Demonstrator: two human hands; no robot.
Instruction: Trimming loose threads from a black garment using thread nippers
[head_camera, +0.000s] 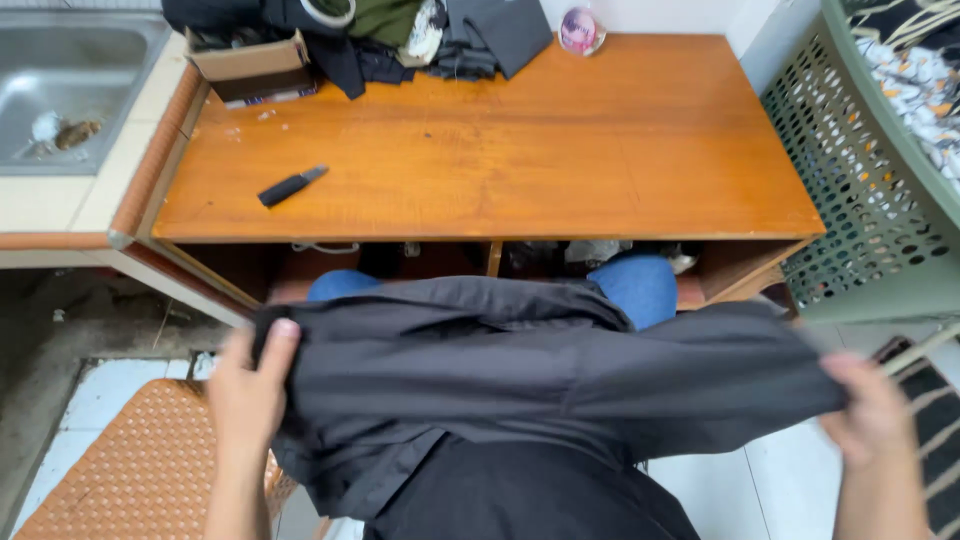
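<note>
Dark grey garment (540, 375) closest to me, stretched flat between both hands over lap. My left hand (245, 390) pinches its left edge, thumb on top, fingers curled under cloth. My right hand (870, 415) grips right edge, blurred; fingers closed on fabric. Beyond fingertips: wooden table (560, 150), black-handled knife (290, 186) ahead of left fingers. Green laundry basket (860, 190) past right fingers.

The wooden table (600, 150) lies open across its middle and front edge. A black knife (291, 186) sits near the left edge; a clothes pile (440, 35) and cardboard box (250, 62) crowd the back left corner. A green laundry basket (860, 200) blocks the right edge.
</note>
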